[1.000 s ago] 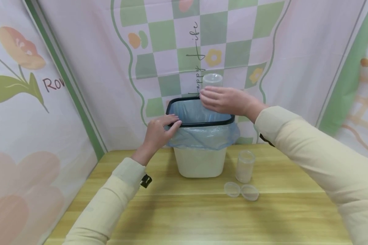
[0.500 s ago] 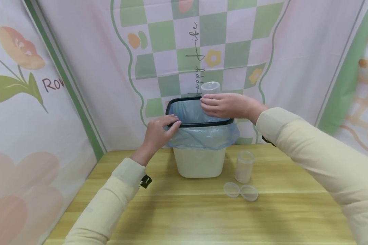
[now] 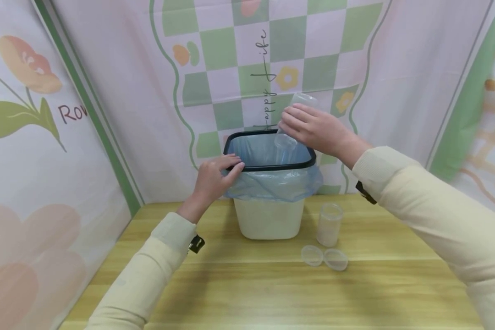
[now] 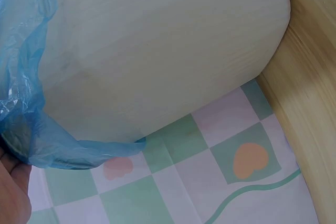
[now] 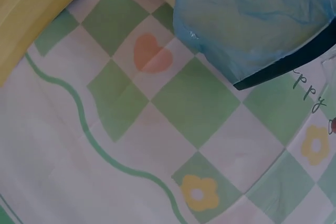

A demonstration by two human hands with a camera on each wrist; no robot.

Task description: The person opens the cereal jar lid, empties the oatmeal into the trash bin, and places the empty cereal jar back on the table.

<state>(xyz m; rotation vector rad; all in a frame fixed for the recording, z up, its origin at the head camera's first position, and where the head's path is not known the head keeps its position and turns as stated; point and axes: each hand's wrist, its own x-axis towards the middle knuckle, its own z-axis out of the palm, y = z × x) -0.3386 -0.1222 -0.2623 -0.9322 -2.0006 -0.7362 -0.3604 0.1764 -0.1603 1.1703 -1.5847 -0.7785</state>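
My left hand [image 3: 215, 176] grips the left front corner of the trash bin's black rim [image 3: 272, 167], thumb along the front. A blue bag [image 3: 272, 183] lines the cream bin [image 3: 270, 220] and hangs over its outside. My right hand [image 3: 319, 130] holds a clear plastic jar [image 3: 304, 99] over the bin's right part, tilted with its mouth down and to the left. Faint clear streaks show below that mouth, against the bag. In the left wrist view, bent fingers [image 4: 9, 162] meet the bag's edge. The right wrist view shows the rim and bag, without the hand.
A second clear jar [image 3: 329, 224] stands upright on the wooden table [image 3: 247, 293], right of the bin. Two round clear lids [image 3: 312, 255] lie flat in front of it. A checkered cloth [image 3: 251, 78] hangs close behind the bin.
The right hand first lowers slightly with the upside-down jar, then lifts it up and to the right, tipping its base rightward. The left hand stays on the rim.
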